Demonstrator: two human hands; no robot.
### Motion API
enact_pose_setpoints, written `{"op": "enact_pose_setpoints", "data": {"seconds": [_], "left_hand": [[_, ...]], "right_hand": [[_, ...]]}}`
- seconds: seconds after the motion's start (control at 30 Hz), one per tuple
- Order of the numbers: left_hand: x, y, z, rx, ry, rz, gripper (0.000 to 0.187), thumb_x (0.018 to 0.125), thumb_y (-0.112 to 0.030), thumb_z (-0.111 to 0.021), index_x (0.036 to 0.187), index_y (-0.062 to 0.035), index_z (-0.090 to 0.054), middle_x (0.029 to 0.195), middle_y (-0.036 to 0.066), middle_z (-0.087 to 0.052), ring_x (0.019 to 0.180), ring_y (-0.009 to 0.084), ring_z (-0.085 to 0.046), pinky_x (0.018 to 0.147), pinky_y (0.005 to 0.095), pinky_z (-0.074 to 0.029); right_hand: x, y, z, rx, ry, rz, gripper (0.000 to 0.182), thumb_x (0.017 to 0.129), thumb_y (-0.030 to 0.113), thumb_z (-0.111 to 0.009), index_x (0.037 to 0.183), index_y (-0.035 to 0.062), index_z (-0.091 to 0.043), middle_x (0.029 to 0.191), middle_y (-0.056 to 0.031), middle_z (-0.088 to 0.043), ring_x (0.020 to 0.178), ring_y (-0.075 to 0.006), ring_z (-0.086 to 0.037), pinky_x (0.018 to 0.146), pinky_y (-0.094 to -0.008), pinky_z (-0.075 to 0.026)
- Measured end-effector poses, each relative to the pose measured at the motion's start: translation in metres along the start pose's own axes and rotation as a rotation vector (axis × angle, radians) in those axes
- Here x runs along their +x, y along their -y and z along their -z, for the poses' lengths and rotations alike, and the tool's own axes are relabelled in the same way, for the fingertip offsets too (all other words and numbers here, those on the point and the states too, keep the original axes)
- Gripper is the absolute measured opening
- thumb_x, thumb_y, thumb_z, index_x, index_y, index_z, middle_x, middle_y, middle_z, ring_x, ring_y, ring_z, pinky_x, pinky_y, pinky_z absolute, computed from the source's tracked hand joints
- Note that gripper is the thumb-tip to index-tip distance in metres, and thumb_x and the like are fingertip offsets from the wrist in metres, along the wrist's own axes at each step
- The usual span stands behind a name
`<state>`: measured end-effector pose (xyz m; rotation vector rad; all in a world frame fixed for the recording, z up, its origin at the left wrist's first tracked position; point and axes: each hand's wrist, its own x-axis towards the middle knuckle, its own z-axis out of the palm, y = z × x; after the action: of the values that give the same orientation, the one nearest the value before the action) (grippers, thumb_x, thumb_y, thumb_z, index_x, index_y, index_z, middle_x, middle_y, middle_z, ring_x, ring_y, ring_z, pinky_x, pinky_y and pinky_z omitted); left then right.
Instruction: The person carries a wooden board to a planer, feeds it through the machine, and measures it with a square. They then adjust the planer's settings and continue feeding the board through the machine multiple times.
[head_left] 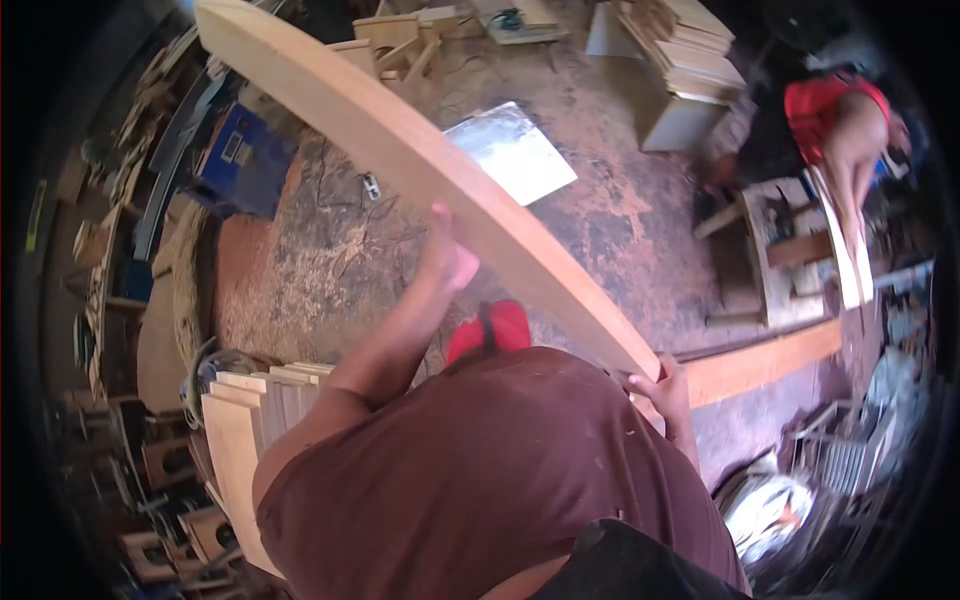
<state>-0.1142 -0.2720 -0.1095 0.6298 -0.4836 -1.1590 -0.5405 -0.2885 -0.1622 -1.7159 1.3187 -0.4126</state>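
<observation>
Wooden beam (430, 165) is grasped by left fingers (440, 212) and right fingers (670, 373), the label (232, 148) on blue box (255, 175) blurred.

One view is on record, taken by the camera worn on my head. It faces forward and steeply down over my brown shirt (500, 460), which fills the lower middle at close range. My left hand (452, 262) lies near the centre and my right hand (668, 388) right of it, both near the lens. The wooden beam (430, 165) crosses the field diagonally, masking part of the floor (620, 230). Stacked boards (690, 65) at top and a co-worker (835, 125) at upper right stand farther off. Coverage is very wide; black rounds the corners.
</observation>
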Motion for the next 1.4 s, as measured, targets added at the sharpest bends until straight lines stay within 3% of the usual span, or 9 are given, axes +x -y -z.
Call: {"op": "enact_pose_setpoints", "data": {"seconds": [0.2,0.27,0.3,0.43,0.53,0.7,0.9,1.0,1.4], "left_hand": [[0.261,0.056,0.025,-0.032,-0.295,-0.210,0.092,0.078,-0.070,-0.061,0.140,-0.0058,-0.036,0.133,0.013,-0.050,0.125,0.0302,-0.047,0.107,0.0482,-0.037],[0.395,0.067,0.028,-0.038,-0.245,-0.261,0.090,0.080,-0.071,-0.057,0.140,-0.0062,-0.037,0.133,0.013,-0.050,0.124,0.0305,-0.048,0.106,0.0479,-0.037],[0.431,0.073,0.025,-0.032,-0.212,-0.290,0.089,0.082,-0.073,-0.053,0.139,-0.0067,-0.037,0.133,0.013,-0.050,0.123,0.0307,-0.048,0.106,0.0475,-0.037],[0.572,0.074,-0.005,-0.065,-0.353,-0.286,0.087,0.084,-0.076,-0.044,0.139,-0.0081,-0.039,0.132,0.012,-0.051,0.124,0.0305,-0.048,0.106,0.0462,-0.037],[0.671,0.067,-0.011,-0.203,-0.305,-0.351,0.084,0.086,-0.077,-0.038,0.134,-0.0087,-0.045,0.126,0.012,-0.056,0.118,0.0294,-0.053,0.103,0.0445,-0.040],[0.841,0.070,0.037,-0.221,0.081,-0.586,0.067,0.089,-0.069,-0.044,0.111,-0.0083,-0.059,0.098,0.010,-0.064,0.087,0.0252,-0.061,0.088,0.0422,-0.047],[0.980,-0.013,-0.048,-0.083,0.257,-0.673,0.018,0.095,-0.024,-0.057,0.093,-0.0070,-0.062,0.090,0.008,-0.066,0.083,0.0197,-0.061,0.078,0.0371,-0.047],[1.046,-0.050,-0.032,0.055,0.331,-0.811,0.020,0.098,-0.018,-0.046,0.084,-0.0088,-0.058,0.078,0.002,-0.063,0.074,0.0168,-0.059,0.076,0.0331,-0.047],[1.368,-0.167,0.008,0.019,0.313,-1.021,0.020,0.093,-0.010,-0.045,0.076,-0.0119,-0.056,0.066,-0.003,-0.061,0.063,0.0098,-0.057,0.070,0.0264,-0.043]], "right_hand": [[0.291,0.009,0.065,-0.102,-0.079,0.054,0.045,0.069,0.016,-0.084,0.101,-0.0054,-0.061,0.087,-0.0102,-0.066,0.078,-0.0153,-0.060,0.071,-0.0307,-0.050],[0.438,0.003,0.100,-0.239,-0.213,0.297,0.047,0.070,0.020,-0.084,0.102,-0.0050,-0.060,0.086,-0.0140,-0.064,0.080,-0.0208,-0.061,0.073,-0.0330,-0.050],[0.478,-0.003,0.114,-0.295,-0.230,0.263,0.055,0.068,0.028,-0.085,0.106,-0.0026,-0.058,0.097,-0.0203,-0.062,0.092,-0.0338,-0.060,0.082,-0.0399,-0.048],[0.618,0.045,0.172,-0.277,-0.192,0.192,0.060,0.067,0.030,-0.086,0.109,-0.0012,-0.057,0.098,-0.0185,-0.060,0.094,-0.0342,-0.057,0.083,-0.0419,-0.046],[0.721,0.069,0.210,-0.297,-0.230,0.284,0.057,0.068,0.027,-0.085,0.110,0.0000,-0.058,0.099,-0.0172,-0.060,0.094,-0.0337,-0.056,0.084,-0.0413,-0.046],[0.912,0.081,0.244,-0.167,-0.121,0.403,0.051,0.070,0.017,-0.083,0.111,0.0019,-0.058,0.104,-0.0163,-0.059,0.098,-0.0343,-0.056,0.086,-0.0410,-0.047],[1.167,0.203,0.290,-0.144,-0.052,0.731,0.049,0.069,0.005,-0.081,0.113,0.0032,-0.059,0.111,-0.0164,-0.059,0.101,-0.0339,-0.057,0.081,-0.0374,-0.051],[1.285,0.248,0.282,-0.077,0.018,0.785,0.049,0.068,0.004,-0.080,0.114,0.0036,-0.061,0.114,-0.0169,-0.059,0.103,-0.0345,-0.058,0.083,-0.0372,-0.051],[1.682,0.463,0.212,-0.148,-0.028,0.955,0.061,0.066,0.004,-0.080,0.124,0.0036,-0.060,0.128,-0.0163,-0.058,0.116,-0.0326,-0.058,0.094,-0.0381,-0.050]]}}
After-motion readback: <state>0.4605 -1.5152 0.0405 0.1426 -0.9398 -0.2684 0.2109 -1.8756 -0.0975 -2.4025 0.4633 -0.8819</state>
